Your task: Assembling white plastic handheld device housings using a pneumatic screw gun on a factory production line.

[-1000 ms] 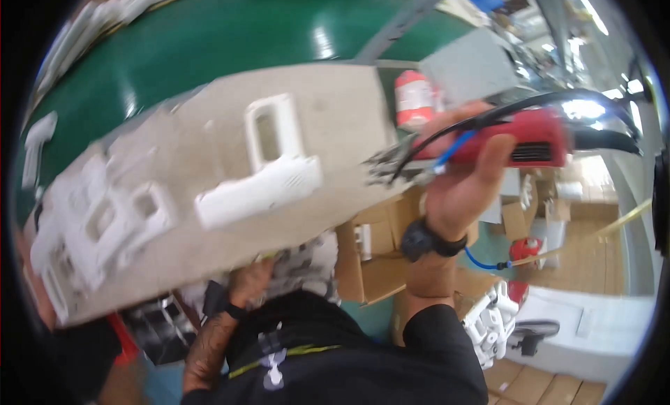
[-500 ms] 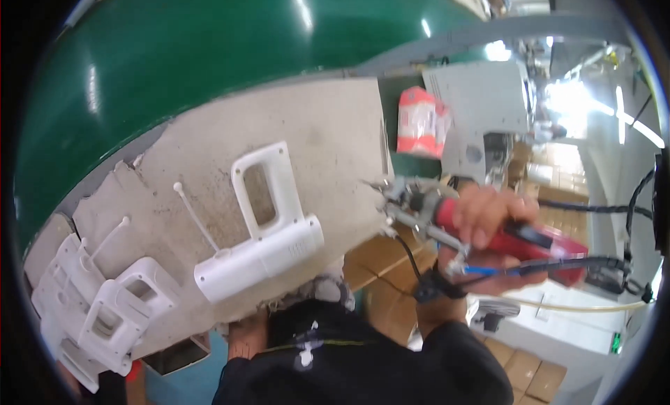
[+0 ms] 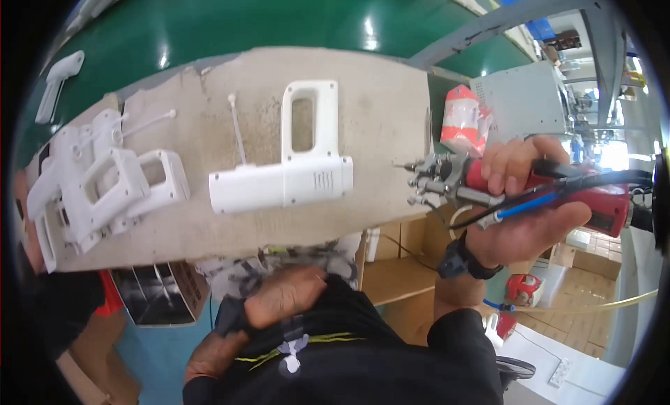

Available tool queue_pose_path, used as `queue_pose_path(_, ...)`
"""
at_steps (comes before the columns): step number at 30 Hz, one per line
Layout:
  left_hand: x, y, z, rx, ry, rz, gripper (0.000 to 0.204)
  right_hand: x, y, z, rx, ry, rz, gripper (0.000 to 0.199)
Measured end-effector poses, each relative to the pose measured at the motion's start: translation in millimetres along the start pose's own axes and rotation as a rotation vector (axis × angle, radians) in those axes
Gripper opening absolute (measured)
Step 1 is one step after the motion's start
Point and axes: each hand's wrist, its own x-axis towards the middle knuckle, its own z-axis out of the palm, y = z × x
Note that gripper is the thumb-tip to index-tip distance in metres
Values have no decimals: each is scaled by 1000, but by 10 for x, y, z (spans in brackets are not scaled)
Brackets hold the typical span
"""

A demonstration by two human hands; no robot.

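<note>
The right hand (image 3: 530, 202) has its grip wrapped tight around a red tool (image 3: 551, 195), whose metal tips stand just right of the white housing (image 3: 283, 181) lying flat on the counter (image 3: 377, 105). The left hand (image 3: 283, 297) hangs below the housing, under the counter's edge, blurred, its grip unclear. More white shells (image 3: 105, 185) lie left of the housing.

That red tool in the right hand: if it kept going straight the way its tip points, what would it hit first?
Probably the white plastic housing on the grey board. The right hand aims the red tool leftward at its near end, though the tool's height above the board is unclear.
</note>
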Motion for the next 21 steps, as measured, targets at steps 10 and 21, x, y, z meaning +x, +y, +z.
queue_pose_path(10,1156,246,-1247,826,346,-57,102,-165,-121,126,72,-86,-8,88)
queue_pose_path(21,1395,233,-1671,945,402,-137,95,126,72,260,250,-323,4,57)
